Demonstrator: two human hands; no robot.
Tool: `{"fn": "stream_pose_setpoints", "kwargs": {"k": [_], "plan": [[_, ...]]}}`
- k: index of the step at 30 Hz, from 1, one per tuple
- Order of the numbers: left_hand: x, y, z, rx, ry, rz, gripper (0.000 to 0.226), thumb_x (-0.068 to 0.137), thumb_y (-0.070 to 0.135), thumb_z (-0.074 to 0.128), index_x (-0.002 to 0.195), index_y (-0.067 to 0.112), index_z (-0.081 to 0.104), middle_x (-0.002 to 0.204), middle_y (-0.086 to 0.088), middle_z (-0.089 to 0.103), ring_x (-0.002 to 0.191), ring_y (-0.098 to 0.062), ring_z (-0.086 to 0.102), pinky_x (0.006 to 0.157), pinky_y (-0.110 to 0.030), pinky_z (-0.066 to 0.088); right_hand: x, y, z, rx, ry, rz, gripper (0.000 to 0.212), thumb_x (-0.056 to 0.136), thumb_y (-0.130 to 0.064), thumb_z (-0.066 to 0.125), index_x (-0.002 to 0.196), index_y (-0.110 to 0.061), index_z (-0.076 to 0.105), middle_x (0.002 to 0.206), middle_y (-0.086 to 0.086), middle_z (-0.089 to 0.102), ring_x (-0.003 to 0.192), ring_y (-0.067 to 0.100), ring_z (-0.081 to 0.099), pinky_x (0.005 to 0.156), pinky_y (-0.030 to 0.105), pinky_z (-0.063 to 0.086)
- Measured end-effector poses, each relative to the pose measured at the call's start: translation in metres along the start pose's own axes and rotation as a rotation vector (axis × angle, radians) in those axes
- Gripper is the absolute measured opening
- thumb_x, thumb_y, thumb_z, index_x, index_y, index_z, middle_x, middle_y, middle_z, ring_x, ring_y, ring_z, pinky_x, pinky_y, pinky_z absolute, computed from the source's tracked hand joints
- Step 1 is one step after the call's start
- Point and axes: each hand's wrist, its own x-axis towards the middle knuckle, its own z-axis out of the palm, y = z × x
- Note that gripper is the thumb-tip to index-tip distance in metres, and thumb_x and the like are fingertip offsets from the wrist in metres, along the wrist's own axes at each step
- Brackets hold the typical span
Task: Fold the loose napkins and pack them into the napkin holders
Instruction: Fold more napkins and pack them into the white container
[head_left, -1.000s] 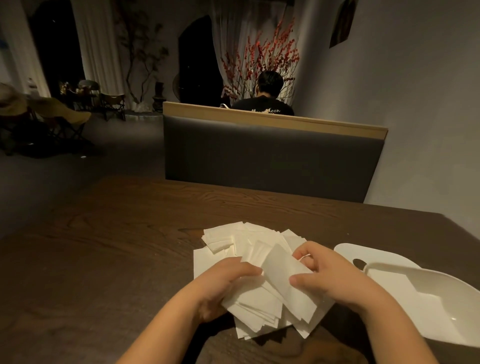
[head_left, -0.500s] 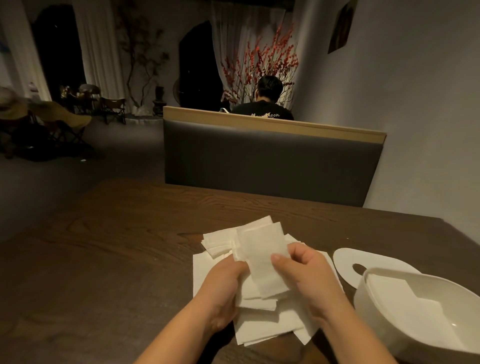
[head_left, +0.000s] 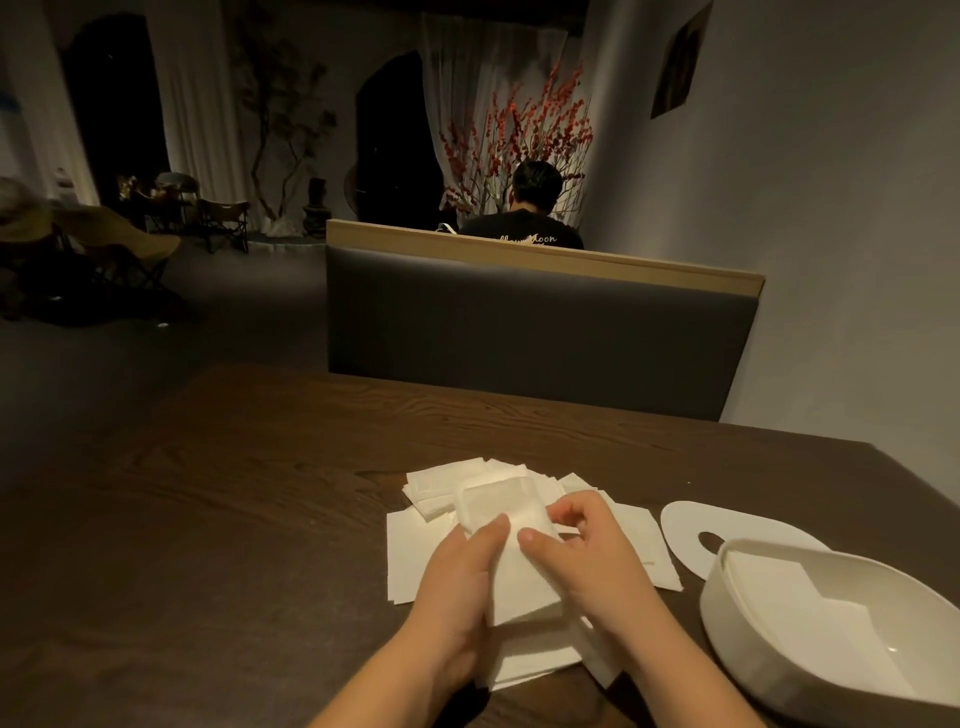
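Note:
A heap of loose white napkins (head_left: 441, 488) lies on the dark wooden table (head_left: 234, 493) in front of me. Both my hands hold one white napkin (head_left: 498, 512) above a stack of napkins (head_left: 535, 660). My left hand (head_left: 462, 582) grips its left side with the thumb on top. My right hand (head_left: 587, 551) pinches its right edge between thumb and fingers, bending it over. A white oval napkin holder (head_left: 737, 618) stands at the right with folded napkins (head_left: 769, 587) lying inside.
The holder's flat white lid (head_left: 680, 530), with an oval slot, lies on the table just behind the holder. A grey padded bench back (head_left: 540, 322) rises beyond the table's far edge, and a person sits behind it. A wall runs along the right.
The napkin held upright half a second ago has come down lower and nearer the stack, and my right hand has shifted over its right edge. The view tilted slightly downward.

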Motion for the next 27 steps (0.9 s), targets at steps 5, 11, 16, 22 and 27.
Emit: {"fn": "stream_pose_setpoints", "kwargs": {"k": [5, 11, 16, 22, 27], "plan": [[-0.015, 0.001, 0.012, -0.131, 0.025, -0.019, 0.024, 0.103, 0.022, 0.049, 0.119, 0.014, 0.065, 0.103, -0.020, 0.075, 0.091, -0.036, 0.075, 0.085, -0.048, 0.056, -0.013, 0.005, -0.013, 0.113, -0.142, 0.093, 0.037, 0.073, -0.036, 0.081, 0.105, -0.021, 0.068, 0.098, 0.005, 0.075, 0.094, 0.028, 0.071, 0.091, 0.055, 0.054], [-0.025, -0.002, 0.015, 0.041, -0.099, 0.040, 0.025, 0.095, 0.014, 0.061, 0.119, 0.018, 0.065, 0.105, -0.010, 0.077, 0.094, -0.029, 0.074, 0.083, -0.046, 0.060, -0.038, 0.019, -0.038, 0.498, -0.072, 0.156, 0.023, 0.088, 0.000, 0.066, 0.110, -0.005, 0.070, 0.103, 0.020, 0.074, 0.100, 0.039, 0.070, 0.095, 0.057, 0.052], [-0.035, -0.004, 0.010, 0.463, -0.165, 0.179, 0.049, 0.069, 0.038, 0.075, 0.114, 0.022, 0.068, 0.105, 0.001, 0.075, 0.101, -0.023, 0.071, 0.090, -0.043, 0.059, -0.067, 0.031, -0.063, 0.267, 0.112, 0.102, 0.021, 0.089, -0.006, 0.069, 0.106, -0.017, 0.072, 0.095, -0.001, 0.076, 0.097, 0.022, 0.069, 0.090, 0.044, 0.056], [-0.047, -0.029, 0.009, 0.629, -0.358, 0.240, 0.056, 0.075, 0.036, 0.075, 0.128, 0.033, 0.056, 0.120, 0.008, 0.070, 0.111, -0.013, 0.067, 0.096, -0.039, 0.056, -0.101, 0.049, -0.081, 0.135, 0.181, -0.039, 0.026, 0.086, 0.001, 0.069, 0.100, -0.021, 0.068, 0.093, -0.010, 0.074, 0.092, 0.008, 0.069, 0.084, 0.030, 0.057], [-0.049, -0.050, 0.014, 0.922, -0.412, 0.298, 0.072, 0.082, 0.033, 0.071, 0.138, 0.053, 0.032, 0.130, 0.021, 0.054, 0.115, 0.002, 0.057, 0.105, -0.027, 0.048, -0.112, 0.075, -0.081, 0.041, 0.105, 0.014, 0.066, 0.062, -0.028, 0.087, 0.117, -0.046, 0.055, 0.115, -0.017, 0.067, 0.112, 0.006, 0.063, 0.099, 0.040, 0.053]]}}
